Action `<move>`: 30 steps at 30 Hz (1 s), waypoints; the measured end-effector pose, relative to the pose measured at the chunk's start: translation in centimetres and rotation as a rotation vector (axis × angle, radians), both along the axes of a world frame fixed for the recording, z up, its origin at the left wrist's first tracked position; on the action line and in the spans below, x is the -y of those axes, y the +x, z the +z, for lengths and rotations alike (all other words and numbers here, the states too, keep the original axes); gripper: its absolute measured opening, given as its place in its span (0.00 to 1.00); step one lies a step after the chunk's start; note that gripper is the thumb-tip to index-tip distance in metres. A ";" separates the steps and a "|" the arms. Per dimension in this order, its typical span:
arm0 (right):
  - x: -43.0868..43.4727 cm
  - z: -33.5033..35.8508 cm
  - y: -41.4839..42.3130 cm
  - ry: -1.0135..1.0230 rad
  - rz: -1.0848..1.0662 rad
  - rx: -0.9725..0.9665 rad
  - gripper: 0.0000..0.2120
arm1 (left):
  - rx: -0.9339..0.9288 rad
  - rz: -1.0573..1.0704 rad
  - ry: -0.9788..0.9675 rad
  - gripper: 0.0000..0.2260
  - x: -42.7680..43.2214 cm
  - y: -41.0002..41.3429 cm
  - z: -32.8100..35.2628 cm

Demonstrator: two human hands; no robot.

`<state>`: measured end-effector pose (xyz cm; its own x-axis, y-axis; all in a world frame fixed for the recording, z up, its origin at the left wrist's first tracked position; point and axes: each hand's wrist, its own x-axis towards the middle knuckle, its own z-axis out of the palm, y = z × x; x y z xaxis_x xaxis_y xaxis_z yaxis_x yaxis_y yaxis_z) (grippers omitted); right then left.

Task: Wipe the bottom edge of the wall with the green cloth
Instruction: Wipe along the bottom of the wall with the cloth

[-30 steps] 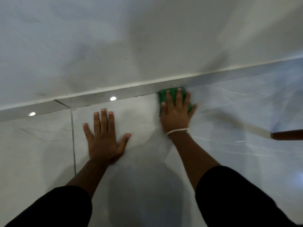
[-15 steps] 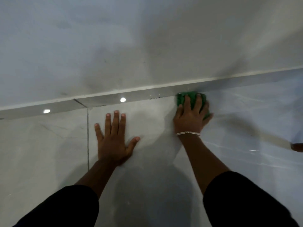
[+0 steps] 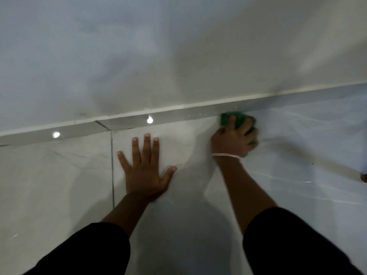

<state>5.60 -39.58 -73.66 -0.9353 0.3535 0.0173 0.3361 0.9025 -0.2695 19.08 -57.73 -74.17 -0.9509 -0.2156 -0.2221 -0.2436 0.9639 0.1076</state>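
A green cloth (image 3: 239, 119) is bunched on the floor against the glossy grey skirting strip (image 3: 178, 115) at the foot of the white wall (image 3: 158, 56). My right hand (image 3: 234, 138), a thin bracelet at its wrist, curls over the cloth and presses it into the edge; the hand hides most of the cloth. My left hand (image 3: 146, 165) lies flat on the floor tile with fingers spread, well left of the cloth and a little short of the skirting.
Pale glossy marble-look floor tiles (image 3: 59, 185) fill the lower view, with a grout line (image 3: 112, 165) just left of my left hand. Ceiling lights reflect in the skirting. A brown object (image 3: 363, 177) pokes in at the right edge.
My right hand has slid the cloth to the right along the skirting, its fingers now curled around it. My left hand has stayed flat on the tile.
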 end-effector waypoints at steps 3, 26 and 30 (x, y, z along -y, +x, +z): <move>6.9 0.5 3.7 0.057 0.313 -0.067 0.25 | -0.005 -0.010 0.001 0.42 -0.1 0.0 0.1; -8.4 1.2 -3.4 0.081 0.120 0.036 0.22 | -0.037 0.017 0.019 0.42 -0.1 0.1 0.1; -1.4 1.4 -0.8 0.048 0.154 0.034 0.24 | -0.026 0.013 0.018 0.42 -0.2 0.0 -0.1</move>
